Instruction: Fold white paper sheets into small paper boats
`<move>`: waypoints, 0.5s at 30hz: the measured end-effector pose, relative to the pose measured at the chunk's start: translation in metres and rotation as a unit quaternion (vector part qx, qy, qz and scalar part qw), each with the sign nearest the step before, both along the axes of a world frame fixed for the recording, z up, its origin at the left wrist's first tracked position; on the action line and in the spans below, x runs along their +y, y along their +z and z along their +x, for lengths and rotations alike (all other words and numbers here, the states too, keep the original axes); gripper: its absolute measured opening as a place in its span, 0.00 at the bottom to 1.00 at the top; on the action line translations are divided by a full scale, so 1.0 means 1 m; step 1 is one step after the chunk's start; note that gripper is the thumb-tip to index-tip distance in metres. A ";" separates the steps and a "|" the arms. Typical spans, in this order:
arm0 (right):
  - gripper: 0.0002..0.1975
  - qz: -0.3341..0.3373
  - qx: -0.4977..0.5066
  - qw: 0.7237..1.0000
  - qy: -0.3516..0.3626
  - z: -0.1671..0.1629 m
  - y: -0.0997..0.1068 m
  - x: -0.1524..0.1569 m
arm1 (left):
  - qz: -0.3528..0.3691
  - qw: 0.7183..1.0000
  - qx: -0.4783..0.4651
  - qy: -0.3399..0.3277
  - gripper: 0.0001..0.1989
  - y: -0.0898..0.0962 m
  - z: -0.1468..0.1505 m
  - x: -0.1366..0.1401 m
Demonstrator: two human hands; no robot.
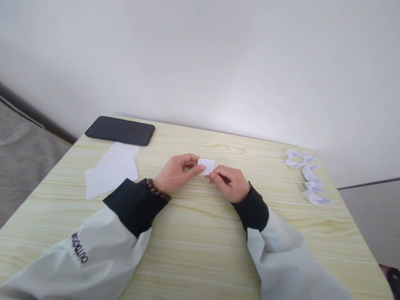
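Between my two hands is a small folded piece of white paper (206, 164), raised a little over the middle of the table. My left hand (177, 171) pinches its left side, thumb on the front face and fingers behind. At the lower right corner of the paper, my right hand (230, 182) grips the edge between thumb and forefinger. The other fingers of my right hand are curled in. A beaded bracelet (157, 191) circles my left wrist.
White paper sheets (110, 172) lie at the left, partly under a black phone (120, 130). Several small folded white paper figures (309, 172) stand in a cluster on the right. The wooden table (196, 250) meets a white wall (203, 58) behind.
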State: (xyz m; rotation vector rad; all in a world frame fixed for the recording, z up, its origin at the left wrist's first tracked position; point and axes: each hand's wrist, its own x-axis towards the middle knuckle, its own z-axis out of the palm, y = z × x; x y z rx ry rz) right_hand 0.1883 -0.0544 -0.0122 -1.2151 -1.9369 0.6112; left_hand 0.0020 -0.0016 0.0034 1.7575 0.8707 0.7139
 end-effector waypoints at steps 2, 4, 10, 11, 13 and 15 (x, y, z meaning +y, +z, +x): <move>0.12 -0.003 -0.001 1.000 -0.004 0.000 0.001 0.000 | 0.005 1.000 -0.013 -0.005 0.16 0.000 0.001 0.000; 0.12 0.002 -0.004 1.000 0.002 -0.001 0.002 -0.001 | 0.018 1.000 -0.001 -0.004 0.15 0.000 0.001 -0.001; 0.10 0.011 -0.008 1.000 0.014 -0.001 0.000 0.000 | 0.022 0.999 0.041 0.012 0.13 0.000 0.000 0.000; 0.10 0.013 -0.008 1.000 0.015 0.000 0.000 0.000 | 0.014 0.999 0.041 0.014 0.14 0.000 0.000 0.000; 0.10 0.017 -0.011 1.000 0.021 0.000 -0.001 0.001 | -0.008 0.999 0.035 0.014 0.15 -0.001 -0.001 0.001; 0.10 0.017 -0.014 0.999 0.028 0.001 -0.002 0.001 | -0.023 0.999 0.029 0.011 0.16 -0.001 -0.002 0.001</move>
